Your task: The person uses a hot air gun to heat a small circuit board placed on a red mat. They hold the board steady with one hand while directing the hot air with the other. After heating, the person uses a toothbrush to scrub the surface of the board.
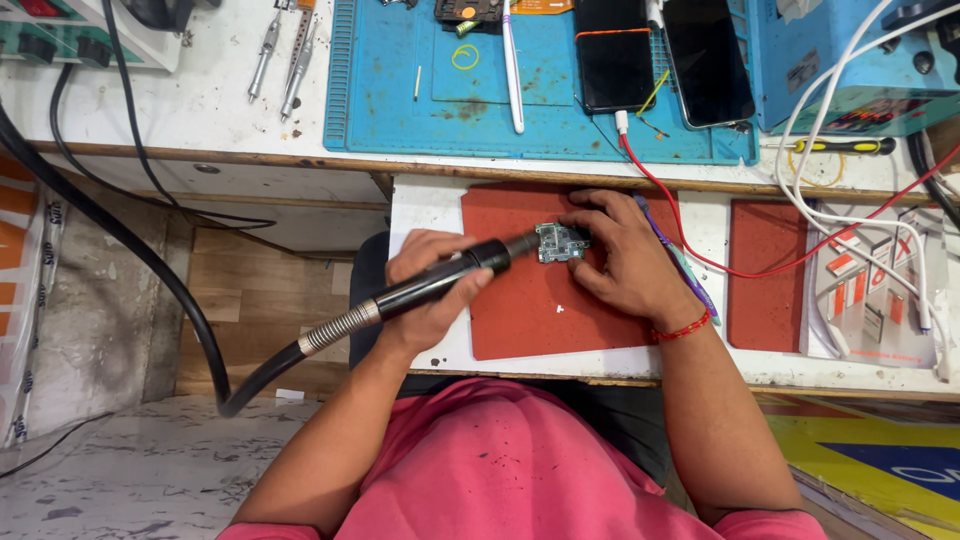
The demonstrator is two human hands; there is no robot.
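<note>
Green circuit board (560,242) lying mid red mat (520,310); right hand (625,262) pinning it from 3 o'clock, left hand (430,290) gripping black hot-air handpiece (440,282), nozzle meeting board at 9 o'clock; rework underway, unfinished.

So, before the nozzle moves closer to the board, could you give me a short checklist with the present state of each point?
1. Left hand grips black hot-air handpiece: ok.
2. Right hand steadies small green circuit board: ok.
3. Board lies on red rectangular mat: ok.
4. Nozzle aimed at board: ok.
5. Fingers away from nozzle tip: not ok, very near.
6. Air hot or flowing: cannot tell.
</note>
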